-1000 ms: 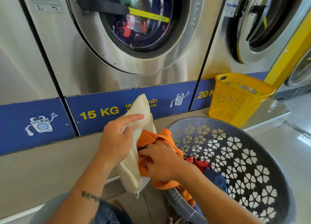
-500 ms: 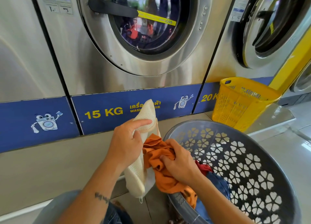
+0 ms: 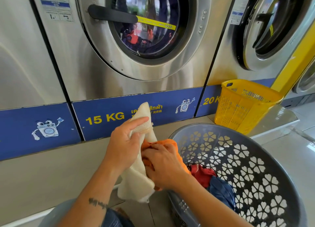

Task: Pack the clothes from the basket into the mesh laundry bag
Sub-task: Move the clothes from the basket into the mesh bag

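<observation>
My left hand (image 3: 125, 146) grips the upper edge of a cream mesh laundry bag (image 3: 134, 184), which hangs upright in front of the machines. An orange garment (image 3: 167, 142) is bunched at the bag's mouth, and my right hand (image 3: 162, 165) is closed on it, pressed against the bag's side. How much of the garment is inside the bag I cannot tell. To the right stands the grey basket (image 3: 255, 158) with flower-shaped holes. Inside it lie a red garment (image 3: 202, 174) and a blue garment (image 3: 221, 191).
Steel front-loading washing machines (image 3: 139, 39) line the wall close ahead, with a blue strip marked 15 KG below. A yellow plastic basket (image 3: 243, 105) stands on a raised step at the right. My knee in jeans (image 3: 112, 218) shows at the bottom.
My right hand has pushed the orange garment further down against the bag; less orange cloth shows. My left hand keeps its hold on the bag. The view has shifted slightly.
</observation>
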`<state>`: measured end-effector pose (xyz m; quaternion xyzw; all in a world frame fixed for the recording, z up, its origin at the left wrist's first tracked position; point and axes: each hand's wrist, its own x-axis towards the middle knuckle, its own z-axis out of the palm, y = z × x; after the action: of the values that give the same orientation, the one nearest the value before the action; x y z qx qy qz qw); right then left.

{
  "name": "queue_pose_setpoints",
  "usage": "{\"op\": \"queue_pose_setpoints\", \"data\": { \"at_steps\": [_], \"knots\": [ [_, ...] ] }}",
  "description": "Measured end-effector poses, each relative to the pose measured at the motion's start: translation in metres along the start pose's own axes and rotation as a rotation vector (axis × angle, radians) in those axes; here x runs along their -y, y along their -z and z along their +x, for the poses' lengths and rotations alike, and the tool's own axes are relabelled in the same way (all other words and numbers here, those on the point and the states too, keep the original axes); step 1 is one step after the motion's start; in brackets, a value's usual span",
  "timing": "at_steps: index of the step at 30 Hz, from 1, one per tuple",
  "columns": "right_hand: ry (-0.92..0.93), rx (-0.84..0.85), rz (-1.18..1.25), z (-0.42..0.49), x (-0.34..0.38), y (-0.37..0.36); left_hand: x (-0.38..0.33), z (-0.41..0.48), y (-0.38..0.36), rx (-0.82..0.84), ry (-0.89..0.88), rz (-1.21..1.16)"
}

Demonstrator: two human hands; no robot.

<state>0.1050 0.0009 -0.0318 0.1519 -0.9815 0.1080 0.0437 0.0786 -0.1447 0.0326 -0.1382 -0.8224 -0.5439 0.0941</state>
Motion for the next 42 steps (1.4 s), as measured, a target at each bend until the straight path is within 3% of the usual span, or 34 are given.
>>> {"op": "queue_pose_setpoints", "data": {
  "at_steps": [3, 8, 13, 15, 21, 24, 27, 29, 31, 35, 39, 42],
  "knots": [
    [0.113, 0.17, -0.184, 0.002, -0.007, -0.004, 0.003, -0.002, 0.002, -0.039, 0.025, 0.033],
    [-0.045, 0.014, 0.199, -0.011, -0.018, 0.017, 0.008, -0.001, 0.009, -0.038, 0.02, 0.097],
    [-0.323, 0.167, 0.48, -0.033, -0.048, 0.016, 0.007, -0.002, 0.005, 0.028, -0.023, 0.129],
    [-0.362, 0.119, 0.586, -0.036, -0.05, 0.009, 0.006, -0.003, 0.002, 0.049, -0.035, 0.16],
    [-0.324, -0.134, 0.37, -0.03, -0.022, 0.017, 0.004, -0.007, 0.001, 0.072, -0.05, 0.168],
    [-0.321, -0.263, 0.433, -0.023, -0.001, 0.02, 0.003, -0.007, 0.001, 0.068, -0.032, 0.112],
    [-0.131, -0.196, 0.288, -0.017, 0.013, 0.017, 0.0, -0.008, 0.004, 0.072, -0.006, 0.007],
    [0.054, -0.03, 0.032, -0.014, 0.008, 0.008, -0.001, -0.009, 0.007, 0.063, 0.008, -0.029],
    [0.113, 0.051, -0.05, -0.017, -0.001, 0.001, 0.002, -0.01, 0.01, 0.041, 0.012, -0.012],
    [-0.044, -0.124, 0.191, -0.033, -0.015, 0.004, 0.008, -0.01, 0.016, 0.025, 0.036, 0.045],
    [-0.287, 0.069, 0.348, -0.043, -0.031, 0.004, 0.007, -0.009, 0.015, 0.053, 0.036, 0.079],
    [-0.291, 0.105, 0.309, -0.043, -0.029, 0.007, 0.006, -0.01, 0.012, 0.064, 0.025, 0.095]
  ]
}}
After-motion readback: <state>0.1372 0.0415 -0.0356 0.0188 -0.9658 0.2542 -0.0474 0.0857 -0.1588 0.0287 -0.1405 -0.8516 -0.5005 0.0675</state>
